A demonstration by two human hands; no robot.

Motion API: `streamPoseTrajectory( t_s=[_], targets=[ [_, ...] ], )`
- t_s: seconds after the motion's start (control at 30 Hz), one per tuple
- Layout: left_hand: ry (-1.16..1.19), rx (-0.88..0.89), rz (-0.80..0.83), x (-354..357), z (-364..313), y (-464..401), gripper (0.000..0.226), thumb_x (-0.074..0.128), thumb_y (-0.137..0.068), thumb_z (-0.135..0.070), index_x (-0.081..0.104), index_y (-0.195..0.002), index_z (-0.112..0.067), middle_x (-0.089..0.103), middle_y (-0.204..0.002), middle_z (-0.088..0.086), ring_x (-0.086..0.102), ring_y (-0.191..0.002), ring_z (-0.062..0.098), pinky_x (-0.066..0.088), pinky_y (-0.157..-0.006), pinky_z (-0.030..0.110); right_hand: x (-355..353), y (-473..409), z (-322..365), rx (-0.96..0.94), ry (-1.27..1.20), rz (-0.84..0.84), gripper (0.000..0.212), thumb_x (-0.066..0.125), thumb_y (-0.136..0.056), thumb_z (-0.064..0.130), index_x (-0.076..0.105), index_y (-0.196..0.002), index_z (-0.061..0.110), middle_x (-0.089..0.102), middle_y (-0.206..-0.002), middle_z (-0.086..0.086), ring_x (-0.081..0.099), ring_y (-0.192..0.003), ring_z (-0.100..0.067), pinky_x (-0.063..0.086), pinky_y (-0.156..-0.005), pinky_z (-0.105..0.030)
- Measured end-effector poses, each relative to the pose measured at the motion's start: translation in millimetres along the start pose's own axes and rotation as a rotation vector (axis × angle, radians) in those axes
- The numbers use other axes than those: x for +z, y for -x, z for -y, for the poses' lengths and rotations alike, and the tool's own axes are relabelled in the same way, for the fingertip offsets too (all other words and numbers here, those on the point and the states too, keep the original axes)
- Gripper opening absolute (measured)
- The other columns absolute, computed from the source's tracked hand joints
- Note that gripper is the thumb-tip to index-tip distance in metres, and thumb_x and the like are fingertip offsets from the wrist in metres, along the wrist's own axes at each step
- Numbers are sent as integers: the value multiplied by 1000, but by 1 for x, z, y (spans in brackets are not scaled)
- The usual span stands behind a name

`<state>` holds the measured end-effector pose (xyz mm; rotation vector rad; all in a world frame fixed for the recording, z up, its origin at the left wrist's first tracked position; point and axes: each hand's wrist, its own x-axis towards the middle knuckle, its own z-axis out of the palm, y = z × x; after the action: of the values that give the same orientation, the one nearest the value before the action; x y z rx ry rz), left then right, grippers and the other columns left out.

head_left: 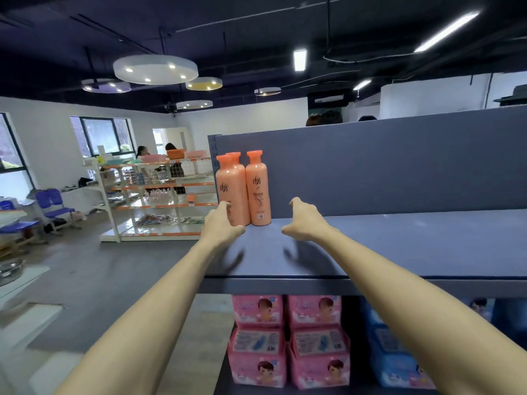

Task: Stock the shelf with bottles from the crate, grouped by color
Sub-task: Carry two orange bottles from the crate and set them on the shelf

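— Where are the bottles found at this moment?

— Three orange bottles [257, 187] are seen upright at the back left corner of the blue shelf [399, 243], two in front side by side and one tucked behind, close against the back panel [370, 166]. The crate is not in view.

— And the hands?

— Nothing is held by either. The left hand [221, 223] is kept loosely curled, with fingertips at the base of the leftmost bottle; whether contact is made cannot be told. The right hand [303, 220] is relaxed, just beside the group and apart from it.

— How should the step be done well?

— It is judged that the orange group is being squared up. The bottles should be nudged low down, so none is tipped, and labels kept forward. The shelf toward its right end should be reserved for other colours.
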<state>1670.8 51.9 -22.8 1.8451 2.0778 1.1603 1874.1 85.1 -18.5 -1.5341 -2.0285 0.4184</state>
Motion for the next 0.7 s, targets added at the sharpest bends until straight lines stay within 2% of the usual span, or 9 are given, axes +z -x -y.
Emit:
streamPoseTrajectory(
  t_s=[0.17,0.37,0.53,0.7],
  targets=[
    [-95,102,55,14,-25,40,58,66,-78,-20,45,-132,-18,53,-117,8,54,-105,26,45,-89,35,-13,34,-21,6,1,27,52,58,-81,13,40,-129,8,52,-112,-8,55,-87,-23,49,-68,-34],
    [-54,220,39,14,-50,66,50,66,-79,-19,49,-126,-14,57,-108,7,55,-98,25,45,-85,33,-35,74,-32,6,29,-10,59,60,-83,16,39,-138,11,51,-127,-9,52,-96,-22,49,-80,-34],
    [-18,294,67,15,-59,93,49,65,-79,-21,50,-125,-15,57,-108,4,55,-94,22,47,-86,33,-40,115,-35,32,37,-62,53,63,-83,18,44,-132,12,55,-127,-10,51,-101,-22,47,-81,-31],
    [22,395,86,24,-61,124,39,65,-81,-24,51,-117,-17,59,-103,3,57,-87,20,50,-83,38,-35,155,-36,5,55,-118,51,64,-83,18,47,-131,10,55,-130,-11,57,-111,-25,48,-87,-33]
  ],
)
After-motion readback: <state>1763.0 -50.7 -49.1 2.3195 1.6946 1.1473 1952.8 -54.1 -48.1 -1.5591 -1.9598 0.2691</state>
